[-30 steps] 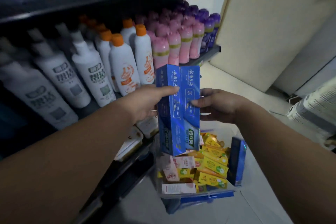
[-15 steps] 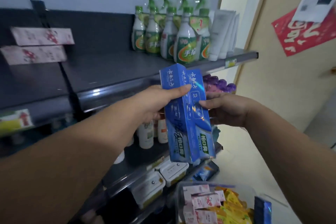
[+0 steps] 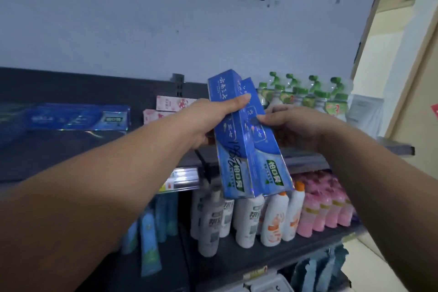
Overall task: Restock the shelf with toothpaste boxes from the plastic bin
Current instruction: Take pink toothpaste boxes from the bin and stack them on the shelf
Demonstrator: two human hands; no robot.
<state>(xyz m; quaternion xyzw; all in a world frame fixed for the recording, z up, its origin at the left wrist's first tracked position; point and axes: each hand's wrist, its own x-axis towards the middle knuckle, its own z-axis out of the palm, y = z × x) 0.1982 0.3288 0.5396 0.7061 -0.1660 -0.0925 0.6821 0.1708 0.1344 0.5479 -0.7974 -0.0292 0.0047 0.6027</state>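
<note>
Both hands hold two blue toothpaste boxes (image 3: 246, 140) mid-frame, upright and tilted, before the dark shelf (image 3: 71, 147). Left hand (image 3: 213, 121) grips the left box, right hand (image 3: 291, 125) pinches the right. Another blue box (image 3: 78, 117) lies on the shelf, left.

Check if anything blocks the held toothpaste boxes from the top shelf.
Nothing visible does. The blue toothpaste boxes hang before a bare part of the top shelf; pink boxes sit behind, green spray bottles to the right.
</note>
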